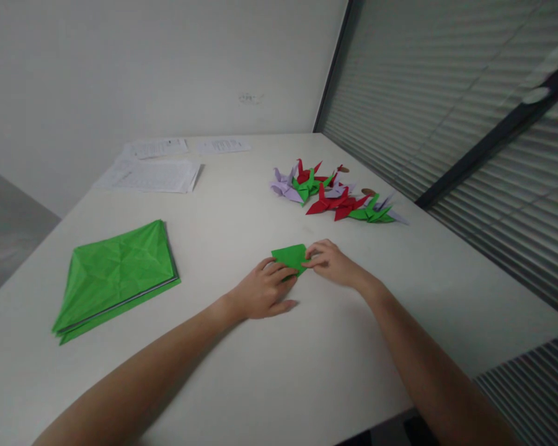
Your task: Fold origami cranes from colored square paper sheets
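Observation:
A small folded piece of green paper (pixel 289 255) lies on the white table between my two hands. My left hand (pixel 268 288) rests flat over its near left part, fingers stretched out and pressing it to the table. At the paper's right corner, my right hand (pixel 329 260) has its thumb and fingertips pinched on the edge. The fingers cover the near and right edges of the paper, so the exact fold there is hidden.
Several folded paper cranes (pixel 325 192) in red, green and lilac stand at the back right. A larger folded green sheet stack (pixel 121 266) lies at left. Printed papers (pixel 153 175) are at the far left. Window blinds (pixel 413 105) border the table (pixel 242 378) on the right.

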`<state>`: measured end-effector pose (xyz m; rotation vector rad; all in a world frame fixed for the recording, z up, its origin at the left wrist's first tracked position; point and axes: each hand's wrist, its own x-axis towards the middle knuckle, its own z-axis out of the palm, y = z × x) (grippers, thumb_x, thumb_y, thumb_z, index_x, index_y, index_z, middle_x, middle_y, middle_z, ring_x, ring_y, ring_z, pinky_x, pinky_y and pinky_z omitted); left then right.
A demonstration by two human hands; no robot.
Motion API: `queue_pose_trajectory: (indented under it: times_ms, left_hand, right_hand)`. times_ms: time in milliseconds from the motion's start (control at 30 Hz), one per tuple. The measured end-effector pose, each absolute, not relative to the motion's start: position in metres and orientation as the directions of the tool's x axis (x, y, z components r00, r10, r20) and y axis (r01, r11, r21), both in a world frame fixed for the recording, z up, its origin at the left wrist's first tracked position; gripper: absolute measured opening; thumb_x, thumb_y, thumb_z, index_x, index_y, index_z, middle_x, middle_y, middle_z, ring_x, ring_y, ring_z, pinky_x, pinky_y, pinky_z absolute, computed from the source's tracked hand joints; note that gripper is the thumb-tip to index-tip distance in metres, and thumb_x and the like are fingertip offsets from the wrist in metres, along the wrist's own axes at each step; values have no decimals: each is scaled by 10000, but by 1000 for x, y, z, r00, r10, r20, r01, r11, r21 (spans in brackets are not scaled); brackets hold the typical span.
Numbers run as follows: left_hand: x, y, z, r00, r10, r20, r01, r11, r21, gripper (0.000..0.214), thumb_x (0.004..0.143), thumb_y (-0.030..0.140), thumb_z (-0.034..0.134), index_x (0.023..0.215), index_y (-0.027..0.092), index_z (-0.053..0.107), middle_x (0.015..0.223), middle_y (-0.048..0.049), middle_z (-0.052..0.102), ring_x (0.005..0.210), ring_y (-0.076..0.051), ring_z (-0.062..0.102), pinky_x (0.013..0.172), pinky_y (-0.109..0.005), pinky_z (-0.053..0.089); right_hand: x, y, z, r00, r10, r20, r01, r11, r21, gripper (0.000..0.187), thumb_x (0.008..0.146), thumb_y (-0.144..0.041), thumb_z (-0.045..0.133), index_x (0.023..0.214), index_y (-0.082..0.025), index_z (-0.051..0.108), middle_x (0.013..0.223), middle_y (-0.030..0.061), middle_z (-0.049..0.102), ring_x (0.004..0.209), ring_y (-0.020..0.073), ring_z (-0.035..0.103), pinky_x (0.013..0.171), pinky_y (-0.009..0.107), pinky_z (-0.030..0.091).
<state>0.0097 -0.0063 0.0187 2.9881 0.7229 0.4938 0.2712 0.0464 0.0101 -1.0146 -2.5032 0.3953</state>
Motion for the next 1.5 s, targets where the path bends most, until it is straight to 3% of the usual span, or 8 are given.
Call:
queue_pose_trajectory:
  times_ms: [333,433,567,733,900,1000,1167,1500]
  left_hand:
    - [7,-9,19,827,444,345,435,-894,110,359,948,451,464,1029,175,677,1235,-92,655,1154,-255,568,1066,-457,356]
    - [11,-12,18,780,511,363,522,-850,73,353,961,429,438,920,179,684,1110,-91,697,1109,-257,592,1086,-507,309]
    - [16,-18,20,721,606,335,634,-773,34,390,953,469,451,1153,175,612,1077,-121,676,1087,-274,596,1023,-505,365]
    - [20,-23,20,694,646,318,673,-739,33,479,952,545,415,1158,149,588,1238,-165,622,1240,-282,518,1075,-494,331]
    - [18,-22,15,677,670,304,690,-722,55,536,947,579,386,1212,148,564,1337,-182,565,1266,-294,504,1090,-509,319]
    - [16,-20,13,686,664,298,674,-734,85,545,951,569,379,1281,161,526,1351,-184,541,1267,-305,498,1066,-502,351]
    - [14,-17,12,684,664,304,659,-740,134,498,932,544,431,1222,160,561,1320,-187,538,1270,-322,477,1071,-508,352]
    - [13,-14,10,660,680,319,657,-729,193,424,881,531,518,1105,176,582,1337,-192,498,1284,-323,470,1094,-529,335]
  right_hand:
    - [264,37,21,-620,730,288,642,683,-348,253,799,-88,616,855,-272,782,1022,62,674,1053,232,542,935,423,423]
    - [256,31,27,-624,743,242,656,666,-355,214,806,-110,603,810,-240,773,870,43,703,924,211,603,925,433,399]
    - [246,29,23,-574,785,235,636,607,-476,193,868,-189,565,820,-222,749,702,0,689,708,156,618,864,378,424]
    - [240,36,4,-222,906,360,739,397,-544,269,830,-291,643,1061,-165,703,845,71,664,818,216,614,799,360,480]
    - [241,36,-4,-117,949,293,829,256,-498,277,760,-324,721,1010,-206,703,884,71,660,843,244,611,821,411,475]
    - [240,36,-5,-65,964,258,790,208,-577,280,713,-268,743,979,-214,673,883,50,663,830,225,615,803,392,480]
    - [238,38,-6,-55,977,205,621,195,-760,273,689,-187,710,951,-215,643,780,0,677,759,176,622,756,327,495]
    - [230,33,-3,-157,934,321,644,343,-684,132,764,-224,637,856,-185,724,756,42,680,697,179,612,669,314,512]
